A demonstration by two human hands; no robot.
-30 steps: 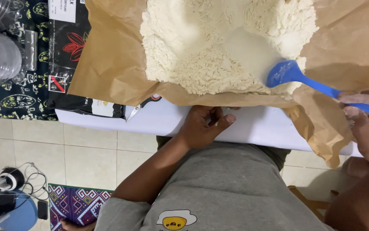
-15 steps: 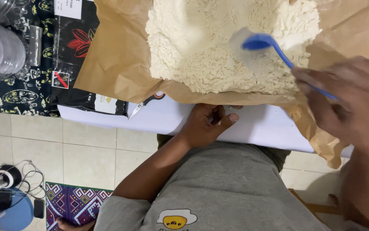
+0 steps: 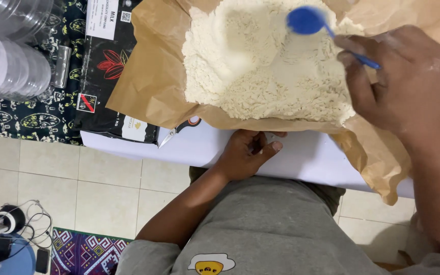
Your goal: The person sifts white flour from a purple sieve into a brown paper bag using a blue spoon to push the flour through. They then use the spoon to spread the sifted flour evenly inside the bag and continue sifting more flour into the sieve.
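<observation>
One blue spoon [image 3: 305, 21] moved farther up (two hands)

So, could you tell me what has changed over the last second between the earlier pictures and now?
The right hand has carried the blue scoop from the right rim of the brown paper bag up and leftward, over the middle of the pale powder, the hand coming fully into view. The left hand has stayed at the white table edge, and the bag and scissors lie as before.
</observation>
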